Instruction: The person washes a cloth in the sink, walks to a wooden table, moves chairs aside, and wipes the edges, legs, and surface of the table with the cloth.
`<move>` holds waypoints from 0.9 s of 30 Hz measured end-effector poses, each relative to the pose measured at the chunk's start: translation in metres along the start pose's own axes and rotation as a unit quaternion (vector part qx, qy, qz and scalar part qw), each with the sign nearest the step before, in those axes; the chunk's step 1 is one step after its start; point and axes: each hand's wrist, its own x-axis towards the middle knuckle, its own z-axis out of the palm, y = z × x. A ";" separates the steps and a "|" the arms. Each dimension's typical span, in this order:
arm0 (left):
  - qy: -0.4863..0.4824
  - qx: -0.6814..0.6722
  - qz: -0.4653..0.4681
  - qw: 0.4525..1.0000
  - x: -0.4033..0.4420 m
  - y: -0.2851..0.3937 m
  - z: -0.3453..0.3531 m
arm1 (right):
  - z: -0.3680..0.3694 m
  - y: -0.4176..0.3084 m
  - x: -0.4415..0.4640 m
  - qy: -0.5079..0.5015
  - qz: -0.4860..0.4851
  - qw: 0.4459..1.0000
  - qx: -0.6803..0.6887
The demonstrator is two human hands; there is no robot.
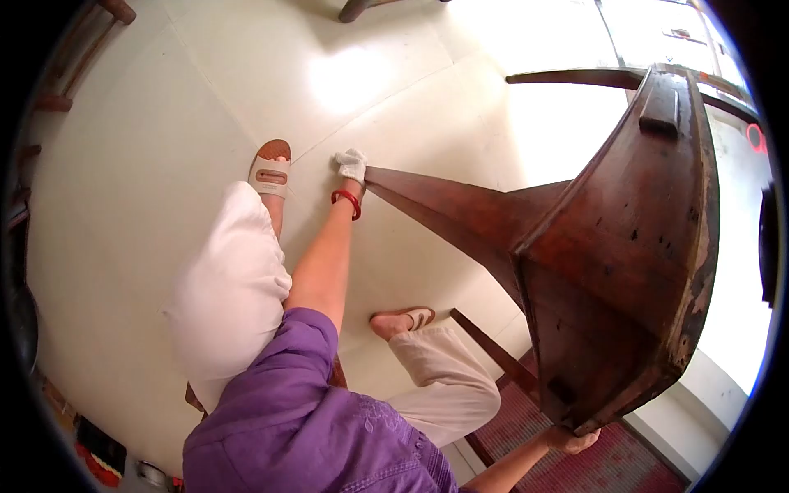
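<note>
As table (608,238) stretches lengthwise forward, legs (436,201) leftward | left grip (351,184) clenches cloth (352,161) | right grip (573,441) clasps corner (585,417)

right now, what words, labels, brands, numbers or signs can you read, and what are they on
No text can be read in this view.
Left sandal: tiny marks on the strap, too small to read.
Dark wooden furniture: no lettering seen.
White cloth: no lettering seen.

Purple shirt (304,419), 1 red bangle (357,209), pale trousers (230,283)
</note>
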 end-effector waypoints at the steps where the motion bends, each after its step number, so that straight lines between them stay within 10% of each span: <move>1: -0.009 0.062 0.011 0.998 0.004 0.000 0.000 | -0.004 0.009 0.000 -0.010 -0.043 0.997 -0.069; 5: -0.036 0.237 0.048 0.970 0.002 0.014 0.004 | 0.001 -0.028 0.008 -0.041 0.146 0.975 0.160; 11: -0.009 0.042 0.134 0.990 -0.111 0.084 0.002 | 0.000 -0.019 0.003 -0.047 0.012 0.998 0.029; 14: -0.148 0.016 0.105 0.983 -0.141 0.123 -0.003 | 0.001 -0.032 0.005 0.004 -0.060 0.997 0.042; 18: -0.130 0.198 0.210 0.949 -0.226 0.207 -0.022 | 0.002 -0.031 0.006 0.007 0.022 0.997 0.074; 21: -0.217 0.047 0.239 0.945 -0.209 0.205 -0.023 | 0.002 -0.039 0.008 0.029 0.041 0.991 0.121; 27: -0.427 -0.346 -0.029 0.835 -0.253 0.241 -0.043 | -0.003 -0.038 0.015 0.060 -0.003 0.989 0.137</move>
